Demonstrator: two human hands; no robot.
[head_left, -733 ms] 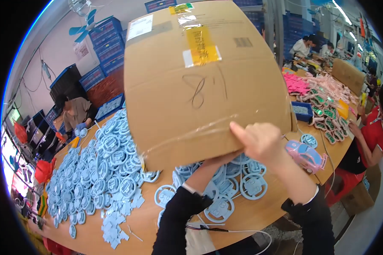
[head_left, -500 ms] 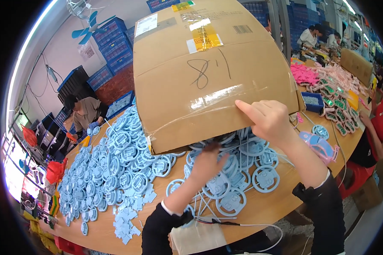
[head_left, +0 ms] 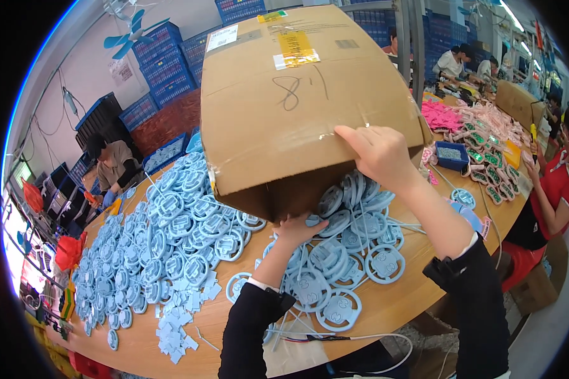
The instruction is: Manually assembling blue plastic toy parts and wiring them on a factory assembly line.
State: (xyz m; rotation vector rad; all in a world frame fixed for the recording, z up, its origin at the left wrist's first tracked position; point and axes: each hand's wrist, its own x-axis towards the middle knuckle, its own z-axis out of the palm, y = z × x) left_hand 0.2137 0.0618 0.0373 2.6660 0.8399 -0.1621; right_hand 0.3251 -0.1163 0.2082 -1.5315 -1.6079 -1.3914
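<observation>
A big brown cardboard box [head_left: 259, 139] is tilted over the table, its open side down toward me. My right hand [head_left: 382, 155] is closed on the box's near upper edge, thumb flat on the cardboard. My left hand [head_left: 294, 230] is at the box's mouth, beside the light blue plastic rings; its thumb is stretched out and its other fingers are partly hidden. Several steering-wheel-shaped blue rings [head_left: 385, 263] with thin pale rods lie heaped below and inside the opening.
To the left spreads a large pile of similar blue parts [head_left: 171, 234], with small flat blue pieces [head_left: 174, 331] before it. A cable [head_left: 373, 336] crosses the near table edge. At right are a blue bin [head_left: 450, 156], pink parts [head_left: 446, 115] and a person in red [head_left: 559, 183].
The box's near edge has lifted and its mouth shows more of the dark inside and the rings. My left hand has moved up and left to the opening; my right hand stays on the edge.
</observation>
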